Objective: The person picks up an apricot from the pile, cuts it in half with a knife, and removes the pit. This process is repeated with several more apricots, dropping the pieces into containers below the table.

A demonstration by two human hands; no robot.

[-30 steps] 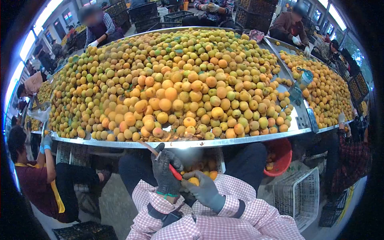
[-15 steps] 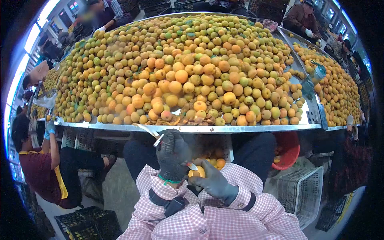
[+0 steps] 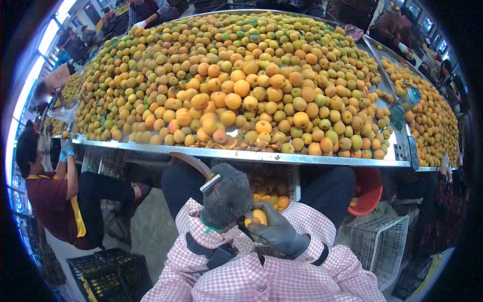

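My left hand (image 3: 229,195), in a dark grey glove, is closed around a knife-like tool (image 3: 195,163). A curved piece and a metal collar of it stick out from the fist toward the table edge. Its other end is hidden. An orange-yellow apricot (image 3: 257,217) sits in the curled fingers of my right hand (image 3: 279,232), which wears a grey glove. Both hands are close together in front of my chest, with the left fingers at the fruit's left side. Beyond them, a heap of apricots (image 3: 201,70) covers the metal-edged table (image 3: 241,154).
Below the table edge are a crate with apricots (image 3: 271,194), a red tub (image 3: 367,194) and a pale crate (image 3: 380,246). Black crates (image 3: 108,272) stand lower left. A bottle (image 3: 410,98) lies at the right divider. Co-workers are around the tables.
The left hand has rolled over the fruit, and the small blade tip seen there before is now hidden. The tool's curved piece is tilted differently. The whole view has shifted slightly.
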